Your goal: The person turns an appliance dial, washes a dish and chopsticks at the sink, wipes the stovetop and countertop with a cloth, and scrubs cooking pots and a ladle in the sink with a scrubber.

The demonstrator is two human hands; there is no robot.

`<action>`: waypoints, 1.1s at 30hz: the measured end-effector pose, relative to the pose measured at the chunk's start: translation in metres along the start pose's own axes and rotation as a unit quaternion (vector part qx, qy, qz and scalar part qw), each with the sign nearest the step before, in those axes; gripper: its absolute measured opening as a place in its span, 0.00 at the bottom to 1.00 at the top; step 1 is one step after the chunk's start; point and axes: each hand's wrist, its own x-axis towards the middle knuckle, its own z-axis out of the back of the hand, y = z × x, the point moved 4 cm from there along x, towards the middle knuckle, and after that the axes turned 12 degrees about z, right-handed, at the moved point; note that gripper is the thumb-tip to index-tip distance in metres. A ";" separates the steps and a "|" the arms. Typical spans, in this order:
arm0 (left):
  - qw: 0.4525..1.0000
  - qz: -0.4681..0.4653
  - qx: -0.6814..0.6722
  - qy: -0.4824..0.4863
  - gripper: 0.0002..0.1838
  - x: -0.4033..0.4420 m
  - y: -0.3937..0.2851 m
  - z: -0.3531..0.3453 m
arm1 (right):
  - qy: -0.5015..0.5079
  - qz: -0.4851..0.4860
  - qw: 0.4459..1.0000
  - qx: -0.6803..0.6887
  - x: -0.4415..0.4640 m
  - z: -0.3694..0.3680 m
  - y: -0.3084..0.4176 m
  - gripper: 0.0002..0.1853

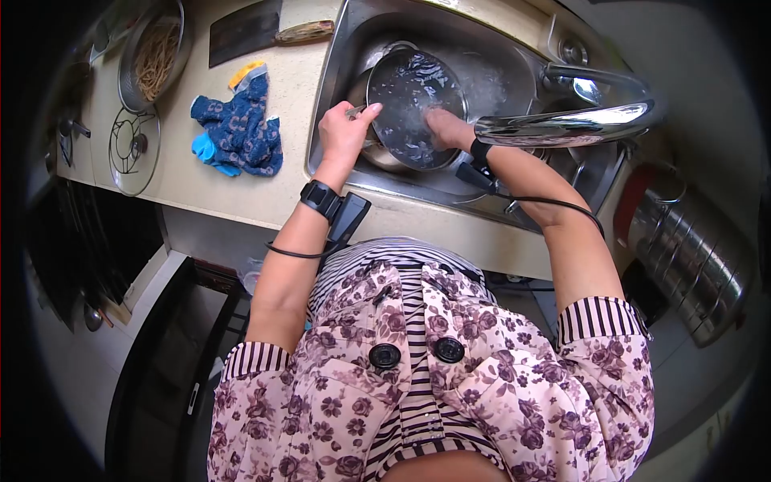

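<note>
A round, dark pan (405,120) is in the metal sink, with bubbles and bright reflections across its inside. My left hand (344,132) is closed on the pan's left edge, the thumb lying over the rim by a small metal handle. My right hand (448,131) reaches into the pan's right side, beneath the faucet; its fingers are hidden in the water and reflections. Beneath the pan, part of a shiny metal vessel (384,157) shows. Splashing water covers the sink floor to the right.
A chrome faucet (566,124) arches over my right wrist. Left of the sink (321,120), the counter holds a cleaver (245,34), a blue patterned cloth item (241,124), a glass lid (132,153) and a pan (128,76) with brown strips. A ribbed metal container (683,249) stands at right.
</note>
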 end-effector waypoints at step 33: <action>0.972 0.000 0.212 0.099 0.38 0.062 0.024 -0.013 | -0.080 -0.069 0.991 0.082 0.011 -0.027 -0.010 0.21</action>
